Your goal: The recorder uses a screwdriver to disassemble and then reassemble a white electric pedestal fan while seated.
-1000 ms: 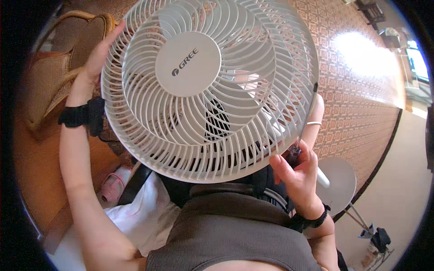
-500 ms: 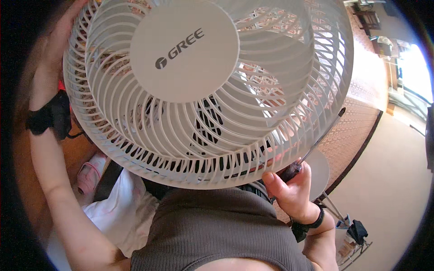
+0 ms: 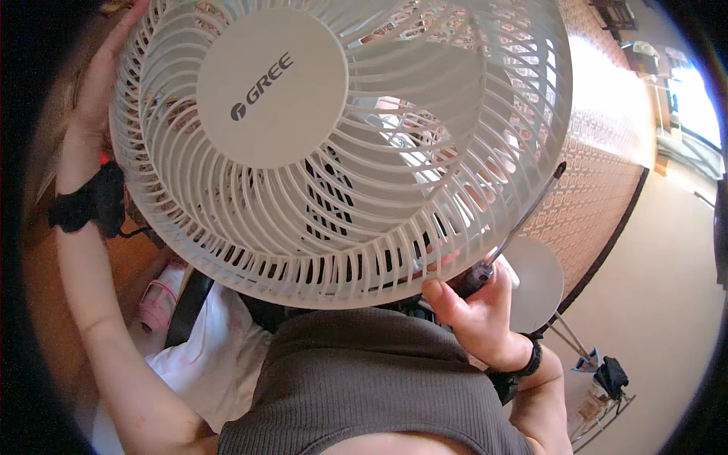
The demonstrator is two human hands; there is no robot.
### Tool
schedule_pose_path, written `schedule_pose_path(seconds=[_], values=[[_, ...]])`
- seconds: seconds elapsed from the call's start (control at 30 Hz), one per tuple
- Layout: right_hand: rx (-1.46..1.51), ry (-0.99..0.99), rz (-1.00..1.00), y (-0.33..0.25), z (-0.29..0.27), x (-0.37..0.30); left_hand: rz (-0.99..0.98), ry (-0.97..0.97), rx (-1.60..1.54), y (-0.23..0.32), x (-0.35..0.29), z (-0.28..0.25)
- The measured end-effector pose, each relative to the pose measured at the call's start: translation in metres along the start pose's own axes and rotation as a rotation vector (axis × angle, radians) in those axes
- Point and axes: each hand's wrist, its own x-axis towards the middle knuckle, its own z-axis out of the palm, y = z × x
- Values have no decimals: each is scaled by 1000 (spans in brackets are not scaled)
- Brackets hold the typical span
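A round white electric fan [image 3: 273,136] fills the upper middle, its spiral grille and plain centre disc facing me and its blades showing through the slats. My left hand [image 3: 104,80] grips the fan's left rim; some of its fingers are hidden by the edge. At the lower right rim, my right hand [image 3: 485,307] is closed around the dark handle of a screwdriver [image 3: 519,227]. The metal shaft slants up and right beside the grille, ending in a dark tip. The right thumb presses against the fan's lower edge, while the other fingers partly show through the slats.
A round pale stool seat [image 3: 535,277] stands right of my right hand. White cloth [image 3: 205,334] and a pink item [image 3: 158,305] lie lower left. A rack with a black item [image 3: 610,375] is at the lower right, by the pale wall [image 3: 667,303].
The fan has shifted a little left and turned slightly, its right side coming inward. My right hand with the screwdriver has moved slightly left and up along with it.
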Motion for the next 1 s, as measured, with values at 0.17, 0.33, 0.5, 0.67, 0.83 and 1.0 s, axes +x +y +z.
schedule_pose_path(seconds=[0.17,0.33,0.5,0.67,0.83,1.0], values=[[-48,-14,23,3,-1,6,-186,-90,-156,-13,11,-1],[14,10,-10,2,-1,7,-202,-135,-185,-23,11,-4],[0,-7,-29,6,-6,10,-188,2,-66,-18,-4,8],[12,-14,-14,4,-9,9,-188,-28,-235,-30,-36,0],[79,-61,29,1,-6,7,50,242,-126,-41,-77,30],[47,-43,14,-1,-5,2,89,152,-363,-46,-74,28]])
